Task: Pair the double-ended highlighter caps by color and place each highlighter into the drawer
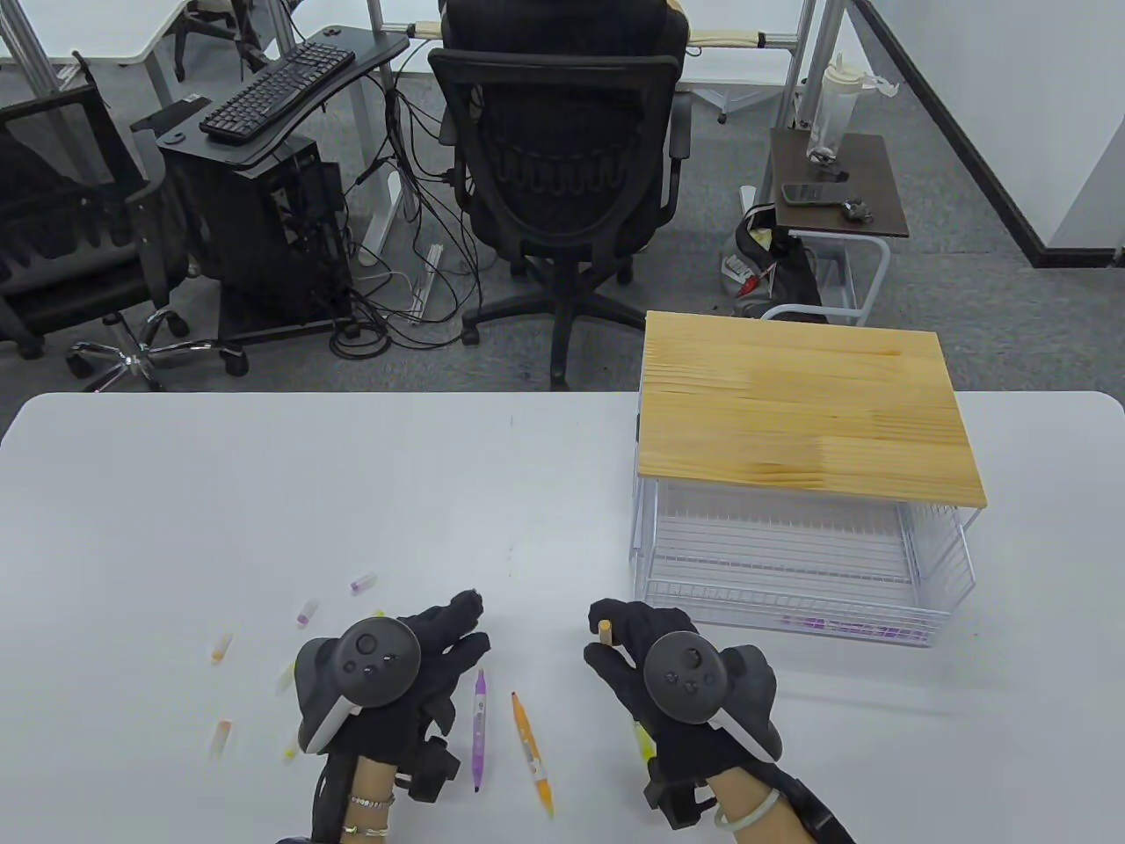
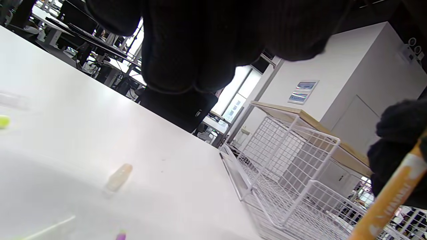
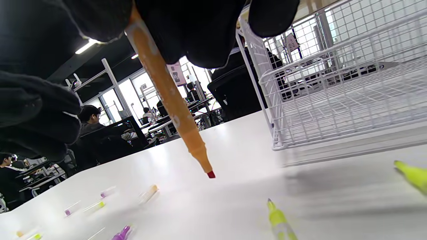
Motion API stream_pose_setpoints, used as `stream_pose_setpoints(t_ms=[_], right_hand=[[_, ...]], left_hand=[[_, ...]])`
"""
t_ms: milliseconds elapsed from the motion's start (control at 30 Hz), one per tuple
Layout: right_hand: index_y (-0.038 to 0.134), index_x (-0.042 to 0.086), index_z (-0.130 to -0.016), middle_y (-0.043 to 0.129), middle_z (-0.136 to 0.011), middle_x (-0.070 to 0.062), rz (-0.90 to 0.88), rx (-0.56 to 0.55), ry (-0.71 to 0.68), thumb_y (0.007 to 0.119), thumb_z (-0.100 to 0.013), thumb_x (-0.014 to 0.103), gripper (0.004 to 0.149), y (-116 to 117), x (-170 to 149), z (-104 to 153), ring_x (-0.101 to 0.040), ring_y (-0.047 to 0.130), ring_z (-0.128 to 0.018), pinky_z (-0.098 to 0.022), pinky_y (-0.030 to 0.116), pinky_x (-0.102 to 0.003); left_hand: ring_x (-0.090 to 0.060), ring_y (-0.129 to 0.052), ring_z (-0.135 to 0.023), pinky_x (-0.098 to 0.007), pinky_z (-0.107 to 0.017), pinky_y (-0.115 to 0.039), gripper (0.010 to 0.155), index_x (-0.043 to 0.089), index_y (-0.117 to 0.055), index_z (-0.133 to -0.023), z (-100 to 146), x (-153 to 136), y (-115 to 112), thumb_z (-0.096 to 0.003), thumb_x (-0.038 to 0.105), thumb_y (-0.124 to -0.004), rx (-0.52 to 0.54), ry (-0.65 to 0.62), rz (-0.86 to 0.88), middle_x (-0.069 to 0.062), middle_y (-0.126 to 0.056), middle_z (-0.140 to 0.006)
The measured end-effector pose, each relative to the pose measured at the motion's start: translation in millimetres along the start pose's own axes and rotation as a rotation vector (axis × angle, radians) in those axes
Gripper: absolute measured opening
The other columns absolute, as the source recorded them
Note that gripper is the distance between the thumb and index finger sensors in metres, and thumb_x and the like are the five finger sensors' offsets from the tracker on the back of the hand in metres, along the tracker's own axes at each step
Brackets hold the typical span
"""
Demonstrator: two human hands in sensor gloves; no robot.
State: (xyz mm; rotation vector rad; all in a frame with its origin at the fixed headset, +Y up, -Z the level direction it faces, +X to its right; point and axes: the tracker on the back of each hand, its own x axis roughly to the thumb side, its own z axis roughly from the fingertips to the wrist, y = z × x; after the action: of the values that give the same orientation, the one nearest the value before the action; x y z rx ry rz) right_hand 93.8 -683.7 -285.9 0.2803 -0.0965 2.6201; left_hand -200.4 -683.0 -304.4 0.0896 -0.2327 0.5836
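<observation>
Right hand (image 1: 677, 681) pinched orange highlighter (image 3: 166, 90), bare tip down, ready for capping. Left hand (image 1: 395, 677) spread, reaching toward it. Caps (image 1: 221, 647) lay left of grip.

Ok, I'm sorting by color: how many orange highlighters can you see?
2. One orange highlighter lies on the table between the hands; the second orange highlighter is gripped in the right hand, tip down. More may be hidden under the hands.

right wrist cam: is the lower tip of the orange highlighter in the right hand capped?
No, the orange highlighter held by the right hand ends in a bare reddish nib, no cap on it.
</observation>
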Motion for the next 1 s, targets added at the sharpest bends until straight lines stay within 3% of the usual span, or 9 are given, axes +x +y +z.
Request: stream_pose_setpoints(t_ms=[367, 633, 867, 1000], right_hand=[[0.016, 0.051, -0.112, 0.066, -0.104, 0.018, -0.108, 0.009, 0.039, 0.062, -0.067, 0.053, 0.065, -9, -20, -6, -0.014, 0.075, -0.097, -0.088, 0.051, -0.051], [0.029, 0.050, -0.111, 0.068, -0.105, 0.018, -0.128, -0.002, 0.067, 0.055, -0.067, 0.055, 0.051, -15, -30, -10, -0.013, 0.076, -0.097, -0.089, 0.049, -0.050], [0.043, 0.042, -0.105, 0.070, -0.103, 0.015, -0.170, -0.043, 0.047, 0.063, -0.066, 0.053, 0.046, -30, -27, -7, -0.014, 0.077, -0.094, -0.088, 0.049, -0.051], [0.045, 0.041, -0.105, 0.073, -0.100, 0.015, -0.154, -0.073, 0.031, 0.065, -0.064, 0.055, 0.047, -38, -24, -3, -0.013, 0.079, -0.090, -0.088, 0.050, -0.050]], left_hand=[[-0.035, -0.086, -0.086, -0.061, -0.072, -0.053, 0.061, 0.022, -0.072, -0.101, -7, -17, -3, -0.0459, 0.047, -0.078, 0.029, 0.102, -0.119, -0.009, -0.085, -0.100], [-0.039, -0.068, -0.102, -0.064, -0.076, -0.044, 0.067, 0.032, -0.064, -0.107, -12, -22, -15, -0.0435, 0.050, -0.079, 0.020, 0.161, -0.284, -0.006, -0.069, -0.114], [-0.033, -0.080, -0.095, -0.059, -0.075, -0.054, 0.065, 0.034, -0.067, -0.104, -15, -35, -9, -0.0428, 0.050, -0.079, 0.042, 0.231, -0.475, -0.003, -0.075, -0.111], [-0.033, -0.081, -0.093, -0.059, -0.074, -0.054, 0.064, 0.033, -0.068, -0.104, -31, -37, -3, -0.0426, 0.050, -0.079, 0.003, 0.284, -0.534, -0.003, -0.078, -0.108]])
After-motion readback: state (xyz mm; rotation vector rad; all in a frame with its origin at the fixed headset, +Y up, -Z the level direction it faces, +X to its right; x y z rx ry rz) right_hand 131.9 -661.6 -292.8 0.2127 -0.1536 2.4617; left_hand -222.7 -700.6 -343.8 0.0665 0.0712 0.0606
